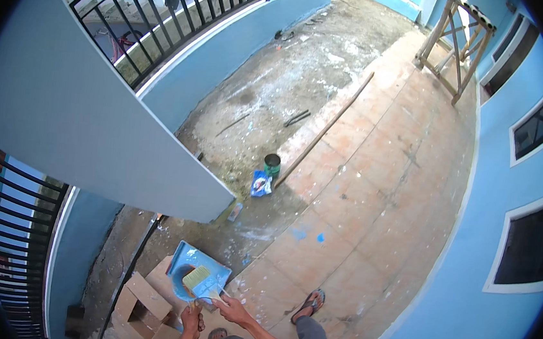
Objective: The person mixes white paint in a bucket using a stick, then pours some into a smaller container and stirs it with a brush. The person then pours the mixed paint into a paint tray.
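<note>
My right hand [234, 311] is closed around the pale handle of a wide paintbrush [197, 278] with yellowish bristles. The brush is held over a small paint pot [180, 287], which sits at a blue paint tray [190, 253] and is partly hidden by the brush. Lower and to the left, my left hand [192, 319] is closed on what looks like the pot's thin curved handle. Both hands are close together, just in front of my feet.
An opened cardboard box [143, 303] stands left of my hands. Ahead are a green can [272, 164], a blue packet [260, 185] and a long wooden pole [330, 126]. A grey pillar [109, 104] rises at left, a blue wall [426, 325] at right, a wooden trestle [453, 53] farther off.
</note>
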`<state>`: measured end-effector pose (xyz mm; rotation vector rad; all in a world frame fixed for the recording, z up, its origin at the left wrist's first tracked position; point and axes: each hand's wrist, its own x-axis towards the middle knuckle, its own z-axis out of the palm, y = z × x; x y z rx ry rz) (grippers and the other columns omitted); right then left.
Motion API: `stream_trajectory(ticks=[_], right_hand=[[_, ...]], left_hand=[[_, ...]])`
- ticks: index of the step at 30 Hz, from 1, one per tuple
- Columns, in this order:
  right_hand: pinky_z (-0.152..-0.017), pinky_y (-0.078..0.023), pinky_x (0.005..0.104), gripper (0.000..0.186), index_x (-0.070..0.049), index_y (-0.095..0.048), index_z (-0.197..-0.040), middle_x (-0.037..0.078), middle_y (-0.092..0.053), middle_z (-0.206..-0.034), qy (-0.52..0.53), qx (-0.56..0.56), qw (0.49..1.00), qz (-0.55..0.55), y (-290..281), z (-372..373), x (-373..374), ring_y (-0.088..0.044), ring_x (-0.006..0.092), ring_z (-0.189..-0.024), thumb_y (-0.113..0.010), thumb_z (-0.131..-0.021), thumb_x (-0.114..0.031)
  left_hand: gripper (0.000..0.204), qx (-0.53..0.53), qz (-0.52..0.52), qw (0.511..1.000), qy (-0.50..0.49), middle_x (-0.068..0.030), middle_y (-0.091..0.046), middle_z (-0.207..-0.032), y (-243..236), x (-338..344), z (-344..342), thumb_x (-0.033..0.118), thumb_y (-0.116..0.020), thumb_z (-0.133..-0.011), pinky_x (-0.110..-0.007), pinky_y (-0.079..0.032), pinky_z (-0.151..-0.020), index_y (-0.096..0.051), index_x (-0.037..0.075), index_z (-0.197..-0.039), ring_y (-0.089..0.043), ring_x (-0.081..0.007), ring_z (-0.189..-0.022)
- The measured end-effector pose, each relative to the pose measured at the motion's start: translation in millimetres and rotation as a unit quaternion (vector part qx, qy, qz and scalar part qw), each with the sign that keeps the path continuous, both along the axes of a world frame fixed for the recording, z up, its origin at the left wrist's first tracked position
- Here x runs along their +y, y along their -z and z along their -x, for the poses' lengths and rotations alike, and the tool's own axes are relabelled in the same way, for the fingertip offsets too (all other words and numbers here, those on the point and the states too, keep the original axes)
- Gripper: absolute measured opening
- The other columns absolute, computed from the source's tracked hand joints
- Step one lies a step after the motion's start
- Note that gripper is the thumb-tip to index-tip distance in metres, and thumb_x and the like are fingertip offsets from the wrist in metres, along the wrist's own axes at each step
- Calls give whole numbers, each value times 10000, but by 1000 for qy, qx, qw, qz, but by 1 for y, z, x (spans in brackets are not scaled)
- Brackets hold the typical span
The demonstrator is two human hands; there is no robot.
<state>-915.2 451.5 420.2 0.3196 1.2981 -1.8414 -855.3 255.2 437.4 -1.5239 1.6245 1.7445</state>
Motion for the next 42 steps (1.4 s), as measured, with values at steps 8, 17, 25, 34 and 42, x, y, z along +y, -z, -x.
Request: stream_trajectory(ticks=[8, 17, 25, 34, 42], right_hand=[[-520, -379, 258, 281, -58, -612, -1031, -44, -510, -709, 60, 80, 992, -79, -110, 217, 268, -471, 57, -611, -695, -1037, -326], [-422, -281, 229, 163, -72, -537, -1060, -37, -474, -670, 109, 137, 979, -103, -196, 532, 456, -390, 42, -502, -643, -1064, -197], [-451, -310, 229, 169, -43, -555, -1134, -47, -468, -694, 108, 139, 974, -140, -226, 758, 553, -405, 29, -533, -592, -1093, -202], [-522, -413, 349, 149, -32, -536, -1121, 94, -592, -762, -35, 498, 833, -237, -174, 1136, 622, -562, 203, -609, -565, -1088, -174], [-688, -479, 606, 302, 0, -534, -1168, 320, -673, -815, -258, 544, 722, -342, -167, 1340, 586, -656, 560, -842, -583, -1053, -275]], left_hand=[[126, 207, -174, 954, -128, -10, -542, -680, -94, 236, 217, 182, -612, -1040, -282, -379, -366, -527, 142, -1125, -481, -107, -446], [551, 265, 275, 899, 213, -231, -665, -1325, -121, 353, 565, 200, -591, -1018, -450, -505, -997, -495, 39, -1536, -645, -422, -1197], [591, 246, 537, 789, 168, -237, -611, -1046, -153, 414, 850, 124, -551, -1004, -557, -469, -868, -398, -5, -1560, -593, -443, -986], [527, 187, 579, 782, 135, -254, -586, -982, -137, 508, 1084, 36, -474, -986, -551, -460, -767, -406, -47, -1502, -579, -448, -899], [498, 147, 491, 858, -3, -304, -635, -1188, -103, 631, 1132, 64, -514, -1000, -544, -481, -886, -453, -25, -1486, -614, -477, -1076]])
